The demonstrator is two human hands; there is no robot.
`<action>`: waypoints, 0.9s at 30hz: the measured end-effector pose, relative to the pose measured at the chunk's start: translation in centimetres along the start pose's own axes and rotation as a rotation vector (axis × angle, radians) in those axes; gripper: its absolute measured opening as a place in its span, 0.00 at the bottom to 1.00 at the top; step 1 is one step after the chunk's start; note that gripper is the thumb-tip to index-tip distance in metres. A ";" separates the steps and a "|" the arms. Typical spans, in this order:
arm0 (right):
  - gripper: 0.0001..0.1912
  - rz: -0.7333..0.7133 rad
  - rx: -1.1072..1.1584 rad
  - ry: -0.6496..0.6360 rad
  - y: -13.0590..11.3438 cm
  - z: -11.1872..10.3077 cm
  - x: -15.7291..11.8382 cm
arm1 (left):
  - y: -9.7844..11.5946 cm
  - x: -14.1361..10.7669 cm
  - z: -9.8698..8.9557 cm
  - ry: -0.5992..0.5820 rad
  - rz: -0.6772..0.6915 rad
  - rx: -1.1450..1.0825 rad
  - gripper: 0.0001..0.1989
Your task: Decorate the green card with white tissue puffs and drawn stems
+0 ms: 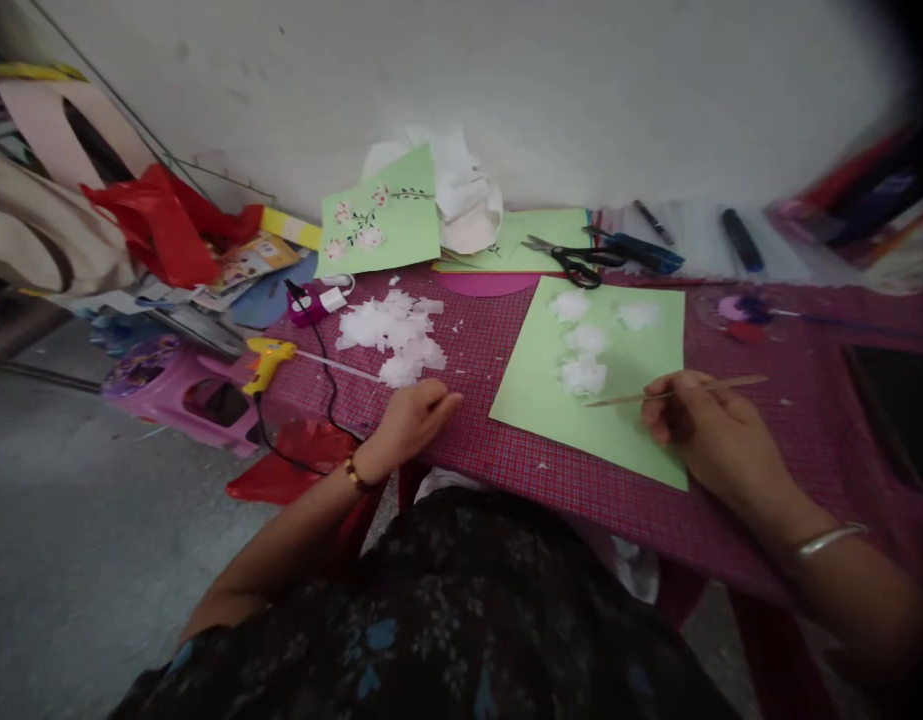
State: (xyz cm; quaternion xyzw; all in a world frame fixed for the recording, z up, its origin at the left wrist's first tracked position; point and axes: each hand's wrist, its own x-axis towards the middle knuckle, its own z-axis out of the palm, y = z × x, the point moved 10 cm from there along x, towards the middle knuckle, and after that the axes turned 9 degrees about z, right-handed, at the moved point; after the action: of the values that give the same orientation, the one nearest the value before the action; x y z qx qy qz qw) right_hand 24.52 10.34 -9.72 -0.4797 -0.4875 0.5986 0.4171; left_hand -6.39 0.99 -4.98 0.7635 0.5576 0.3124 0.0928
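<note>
With the right hand [720,430] pinching the wooden stick [617,401] and left hand [412,420] curled, contents unclear, work lightly beside the nearest white tuft [583,374].

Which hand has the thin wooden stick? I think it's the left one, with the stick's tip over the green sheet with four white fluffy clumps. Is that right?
Not quite: the hand is wrong. The head view shows the thin wooden stick in the right hand. Its tip is over the green sheet with four white fluffy clumps.
</note>
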 end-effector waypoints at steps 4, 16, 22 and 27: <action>0.16 0.005 -0.029 0.014 0.3 0.0 0.1 | -6.3 -1.4 -5.9 0.270 -0.182 0.076 0.04; 0.14 -0.016 -0.079 0.030 -0.4 -0.1 -0.2 | -8.4 2.3 -6.3 0.402 -0.220 -0.029 0.34; 0.13 -0.025 -0.055 0.013 -0.7 0.2 -0.2 | -6.2 2.3 -6.7 0.460 -0.231 -0.472 0.17; 0.14 -0.065 -0.049 -0.002 -1.1 0.3 -0.2 | -7.8 2.5 -5.4 0.437 -0.339 -0.540 0.07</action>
State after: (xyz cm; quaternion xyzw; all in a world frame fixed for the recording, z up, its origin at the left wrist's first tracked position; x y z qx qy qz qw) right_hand 24.26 10.30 -8.59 -0.4729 -0.5177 0.5733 0.4239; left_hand -15.28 4.96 -3.58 0.5241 0.5802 0.5835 0.2198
